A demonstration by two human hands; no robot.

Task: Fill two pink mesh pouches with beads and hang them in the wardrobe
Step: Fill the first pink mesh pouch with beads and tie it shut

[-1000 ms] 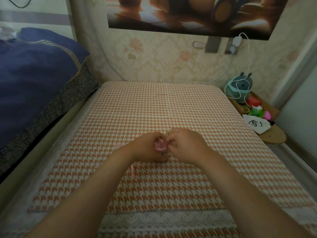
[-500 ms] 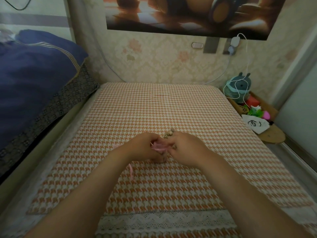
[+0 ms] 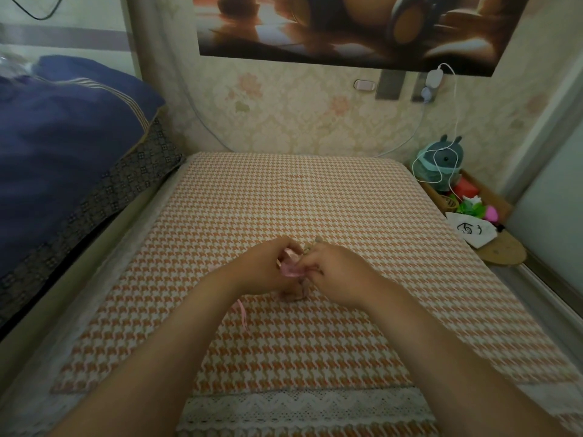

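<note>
A small pink mesh pouch (image 3: 291, 269) is pinched between both hands over the middle of the orange houndstooth table cover (image 3: 284, 200). My left hand (image 3: 263, 269) grips its left side, my right hand (image 3: 339, 272) its right side. Its pink drawstring (image 3: 242, 312) trails down onto the cover under my left wrist. A few brownish beads (image 3: 310, 246) peek out just beyond my right fingers. More beads (image 3: 296, 293) show blurred in the pouch below the hands. A second pouch is not visible.
A bed with a dark blue quilt (image 3: 63, 146) borders the left side. At the right stands a low wooden shelf (image 3: 501, 253) with a teal plush toy (image 3: 440, 164), a white cable, colourful items and a white drawstring bag (image 3: 473, 230). Wallpapered wall behind.
The hands have stayed together on the pouch, with small finger movements. The view shifted slightly, and beads became visible beyond the right fingers.
</note>
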